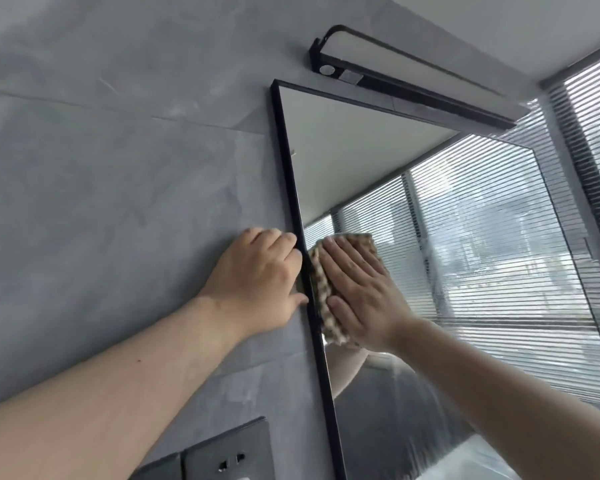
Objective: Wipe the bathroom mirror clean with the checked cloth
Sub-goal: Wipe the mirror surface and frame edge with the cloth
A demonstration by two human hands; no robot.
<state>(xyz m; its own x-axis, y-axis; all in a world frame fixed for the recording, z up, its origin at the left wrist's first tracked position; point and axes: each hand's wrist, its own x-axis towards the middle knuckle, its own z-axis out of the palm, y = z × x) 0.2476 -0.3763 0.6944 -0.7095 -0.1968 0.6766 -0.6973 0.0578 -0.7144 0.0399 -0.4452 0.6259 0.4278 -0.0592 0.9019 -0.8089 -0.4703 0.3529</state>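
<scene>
Flat right hand [357, 292] hides most of the checked cloth [321, 284]; whether left hand [257, 282] grips the mirror frame [289, 174] is unclear.

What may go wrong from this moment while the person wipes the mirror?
1. The right hand presses the checked cloth flat, with no grip on it; the cloth may slip out from under the palm.
2. The left hand holds the black frame right beside the cloth, so a stroke to the left may hit its fingers.
3. Hazy streaks show further right on the mirror and may be missed.
</scene>
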